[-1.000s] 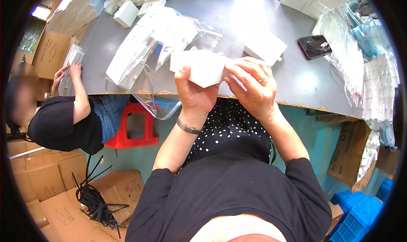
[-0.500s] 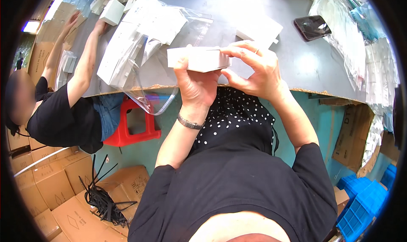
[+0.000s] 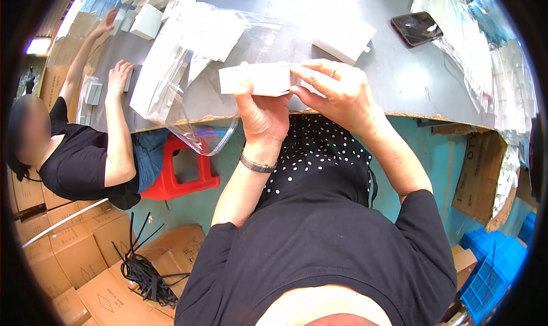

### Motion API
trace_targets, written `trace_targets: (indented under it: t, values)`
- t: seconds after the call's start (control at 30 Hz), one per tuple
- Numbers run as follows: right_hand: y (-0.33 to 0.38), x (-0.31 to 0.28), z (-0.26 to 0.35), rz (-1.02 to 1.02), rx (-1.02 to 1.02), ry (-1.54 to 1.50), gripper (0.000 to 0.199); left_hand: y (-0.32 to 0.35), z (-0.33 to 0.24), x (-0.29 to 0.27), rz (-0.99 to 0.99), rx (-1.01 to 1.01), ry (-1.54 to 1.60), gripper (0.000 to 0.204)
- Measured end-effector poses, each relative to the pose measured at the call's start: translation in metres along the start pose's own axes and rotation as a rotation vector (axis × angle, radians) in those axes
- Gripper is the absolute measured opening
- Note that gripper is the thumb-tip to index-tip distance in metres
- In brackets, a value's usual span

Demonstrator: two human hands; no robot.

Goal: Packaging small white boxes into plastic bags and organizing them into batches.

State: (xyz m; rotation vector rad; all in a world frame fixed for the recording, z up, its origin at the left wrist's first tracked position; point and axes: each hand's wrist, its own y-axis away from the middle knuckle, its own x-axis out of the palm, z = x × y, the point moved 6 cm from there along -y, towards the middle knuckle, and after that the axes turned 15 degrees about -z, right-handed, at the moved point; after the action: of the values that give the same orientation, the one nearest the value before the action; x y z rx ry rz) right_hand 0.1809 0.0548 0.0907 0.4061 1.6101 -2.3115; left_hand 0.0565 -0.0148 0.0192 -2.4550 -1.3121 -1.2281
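Observation:
A small white box [image 3: 255, 79] is held level just over the near edge of the grey table [image 3: 399, 92]. From below and the left, my left hand [image 3: 262, 112] grips it, thumb against the near side. My right hand [image 3: 337, 92] closes on the box's right end, its thumb and fingertips pinching there. Beyond the hands, a flat white box [image 3: 345, 39] lies on the table. To the left, a clear plastic bag [image 3: 211, 103] spreads over a pile of white boxes [image 3: 162, 69] and hangs past the table edge.
A dark phone [image 3: 416, 29] lies at the far right, beside stacked clear-wrapped packs [image 3: 456, 52]. At the left a co-worker [image 3: 80, 149] handles small white boxes near a red stool [image 3: 185, 172]. Brown cartons [image 3: 74, 246], black straps [image 3: 145, 277] and blue crates [image 3: 494, 263] stand around me.
My right thumb and fingers have closed in on the box's right end. The co-worker's nearer hand has moved from a white box back toward the table's near side.

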Motion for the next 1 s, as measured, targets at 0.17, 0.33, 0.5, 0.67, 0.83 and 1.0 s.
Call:
trace_targets:
  t: [0.17, 0.33, 0.5, 0.67, 0.83, 1.0]
  values:
    - [0.002, 0.003, 0.006, -0.029, -0.004, 0.051, 0.032, -0.004, -0.007, 0.004, 0.039, 0.085, -0.061, 0.054]
    - [0.002, 0.0, -0.001, -0.225, -0.003, 0.09, 0.027, 0.001, -0.011, 0.02, 0.012, 0.159, -0.038, 0.045]
    - [-0.005, -0.004, -0.01, -0.357, -0.005, 0.198, 0.018, 0.001, -0.013, 0.031, -0.03, 0.192, -0.036, 0.044]
    - [0.001, -0.013, -0.025, -0.327, 0.066, 0.286, 0.019, 0.0, -0.006, 0.023, -0.098, 0.166, -0.048, 0.054]
    - [-0.011, -0.014, -0.029, -0.351, 0.112, 0.079, 0.032, 0.001, -0.002, 0.018, -0.087, 0.064, -0.077, 0.066]
    - [-0.01, -0.033, -0.034, -0.094, -0.004, 0.008, 0.042, 0.014, 0.001, 0.026, -0.036, -0.045, -0.142, 0.073]
